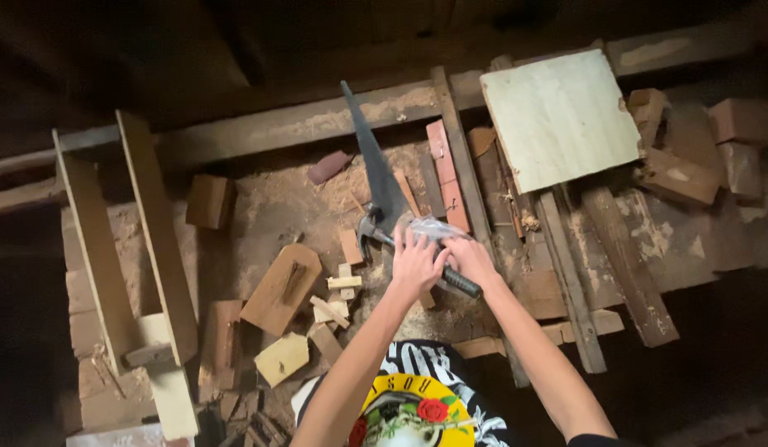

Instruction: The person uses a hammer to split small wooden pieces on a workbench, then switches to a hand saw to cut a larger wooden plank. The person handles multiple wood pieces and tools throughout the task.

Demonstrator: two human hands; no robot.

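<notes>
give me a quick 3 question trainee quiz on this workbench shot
1. True or false: the pale square plywood board lies at the bench's far right.
2. What do both hands work at? A) clear crinkled plastic bag B) long steel handsaw blade C) red brick
3. Fill in: the black-handled claw hammer lies partly under the ___ hand.

Key: 1 true. 2 A: left hand and right hand are on it. 3 left.

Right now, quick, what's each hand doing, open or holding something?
Left hand: fingers spread open, pressed on the clear plastic bag over the hammer.
Right hand: gripping that bag.
</notes>
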